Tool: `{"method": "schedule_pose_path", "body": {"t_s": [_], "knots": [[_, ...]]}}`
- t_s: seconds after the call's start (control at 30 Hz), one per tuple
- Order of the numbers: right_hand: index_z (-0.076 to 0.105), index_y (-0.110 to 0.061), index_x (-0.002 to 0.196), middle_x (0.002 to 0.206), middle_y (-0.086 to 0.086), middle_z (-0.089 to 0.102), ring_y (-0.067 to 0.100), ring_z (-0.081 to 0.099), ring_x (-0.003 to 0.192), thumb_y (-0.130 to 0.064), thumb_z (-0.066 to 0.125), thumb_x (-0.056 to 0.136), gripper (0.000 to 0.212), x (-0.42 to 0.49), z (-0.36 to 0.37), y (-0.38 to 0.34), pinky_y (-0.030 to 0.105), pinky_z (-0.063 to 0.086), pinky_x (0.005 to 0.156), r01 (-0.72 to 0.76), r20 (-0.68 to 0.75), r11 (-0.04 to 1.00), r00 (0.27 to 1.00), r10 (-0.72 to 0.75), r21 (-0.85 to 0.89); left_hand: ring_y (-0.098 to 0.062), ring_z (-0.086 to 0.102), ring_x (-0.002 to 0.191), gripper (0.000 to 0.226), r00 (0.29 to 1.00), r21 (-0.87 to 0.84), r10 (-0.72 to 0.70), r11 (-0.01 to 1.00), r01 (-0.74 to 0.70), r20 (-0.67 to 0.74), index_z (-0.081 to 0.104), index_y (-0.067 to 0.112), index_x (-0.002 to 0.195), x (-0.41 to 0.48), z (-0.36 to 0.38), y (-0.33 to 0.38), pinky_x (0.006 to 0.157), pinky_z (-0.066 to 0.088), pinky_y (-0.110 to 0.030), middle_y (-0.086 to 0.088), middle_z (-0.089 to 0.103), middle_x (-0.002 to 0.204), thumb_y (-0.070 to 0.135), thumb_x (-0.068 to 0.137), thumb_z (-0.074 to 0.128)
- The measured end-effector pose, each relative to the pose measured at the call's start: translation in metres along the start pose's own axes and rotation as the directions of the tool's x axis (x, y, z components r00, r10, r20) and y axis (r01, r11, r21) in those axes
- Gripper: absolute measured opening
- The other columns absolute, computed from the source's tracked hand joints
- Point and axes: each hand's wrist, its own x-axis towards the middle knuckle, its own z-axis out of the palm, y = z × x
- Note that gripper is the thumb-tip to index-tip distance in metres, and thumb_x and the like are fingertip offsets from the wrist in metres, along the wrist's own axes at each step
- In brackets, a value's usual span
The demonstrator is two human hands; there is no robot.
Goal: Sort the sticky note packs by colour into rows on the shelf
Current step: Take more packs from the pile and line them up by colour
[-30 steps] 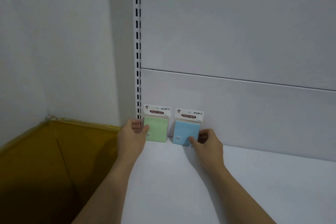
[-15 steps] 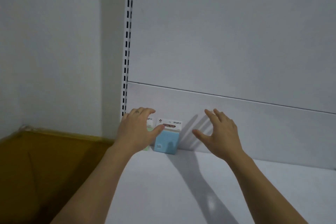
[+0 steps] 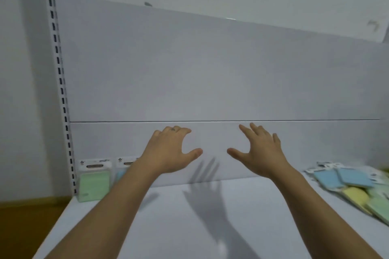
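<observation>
From the head camera, the left hand (image 3: 168,151) and the right hand (image 3: 260,151) hover above the white metal shelf (image 3: 168,216), both spread wide with fingers splayed and holding nothing.

Off to the far left of the left hand, a pale green square sticky note pack (image 3: 94,183) in a clear sleeve with a white header card stands upright against the white back panel (image 3: 210,80). Just beside it a light blue pack (image 3: 122,171) stands likewise, mostly hidden behind the left forearm.

Well to the right of the right hand lies a loose overlapping heap of unsorted blue, yellow and green packs (image 3: 353,185).

These packs are probably light and fairly stiff, though the film wrap may be slippery. Pinching one across its side edges, or by the header card, looks safest.

The shelf between the hands and ahead of them is bare, leaving plenty of room. The perforated upright (image 3: 61,90) bounds the left end, where the shelf edge drops away.
</observation>
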Motion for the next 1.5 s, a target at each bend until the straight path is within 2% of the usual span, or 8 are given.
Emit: {"method": "schedule_pose_path", "body": {"t_s": [0.23, 0.47, 0.77, 1.1, 1.5], "knots": [[0.015, -0.031, 0.152, 0.162, 0.001, 0.007, 0.021, 0.003, 0.149, -0.065, 0.046, 0.086, 0.08, -0.047, -0.056, 0.127, 0.05, 0.001, 0.119, -0.214, -0.023, 0.973, 0.977, 0.213, -0.084, -0.015, 0.031, 0.137, 0.068, 0.986, -0.068, 0.162, 0.985, -0.158, 0.047, 0.035, 0.03, 0.142, 0.028, 0.025, 0.126, 0.11, 0.024, -0.036, 0.008, 0.038, 0.148, 0.067, 0.085, 0.042], [0.017, -0.033, 0.151, 0.161, 0.001, 0.012, 0.023, 0.009, 0.148, -0.069, 0.044, 0.085, 0.08, -0.111, -0.106, 0.244, 0.053, 0.007, 0.117, -0.398, -0.072, 0.905, 0.917, 0.392, -0.152, -0.015, 0.033, 0.136, 0.066, 0.955, -0.121, 0.284, 0.954, -0.273, 0.087, 0.035, 0.031, 0.142, 0.031, 0.051, 0.253, 0.11, 0.025, -0.037, 0.006, 0.04, 0.147, 0.066, 0.086, 0.041], [0.017, -0.033, 0.15, 0.161, 0.001, 0.013, 0.024, 0.011, 0.148, -0.069, 0.047, 0.083, 0.082, -0.193, -0.142, 0.335, 0.056, 0.006, 0.117, -0.559, -0.097, 0.814, 0.829, 0.551, -0.157, -0.018, 0.039, 0.131, 0.063, 0.914, -0.146, 0.387, 0.918, -0.369, 0.123, 0.037, 0.031, 0.14, 0.022, 0.073, 0.373, 0.105, 0.031, -0.039, 0.005, 0.045, 0.143, 0.065, 0.087, 0.042], [0.016, -0.033, 0.152, 0.161, 0.001, 0.011, 0.024, 0.01, 0.148, -0.068, 0.048, 0.084, 0.083, -0.204, -0.156, 0.377, 0.056, 0.005, 0.117, -0.595, -0.094, 0.787, 0.803, 0.588, -0.163, -0.02, 0.044, 0.124, 0.061, 0.902, -0.161, 0.405, 0.91, -0.382, 0.148, 0.04, 0.032, 0.138, 0.04, 0.101, 0.426, 0.1, 0.035, -0.039, 0.005, 0.049, 0.138, 0.065, 0.087, 0.041], [0.022, -0.029, 0.15, 0.16, 0.002, 0.018, 0.025, 0.017, 0.147, -0.067, 0.05, 0.083, 0.082, -0.126, -0.124, 0.377, 0.058, 0.008, 0.116, -0.577, -0.028, 0.78, 0.808, 0.589, -0.243, -0.021, 0.048, 0.12, 0.057, 0.92, -0.267, 0.364, 0.91, -0.317, 0.147, 0.046, 0.03, 0.133, 0.097, 0.143, 0.399, 0.096, 0.038, -0.039, 0.002, 0.053, 0.132, 0.061, 0.086, 0.045]]}}
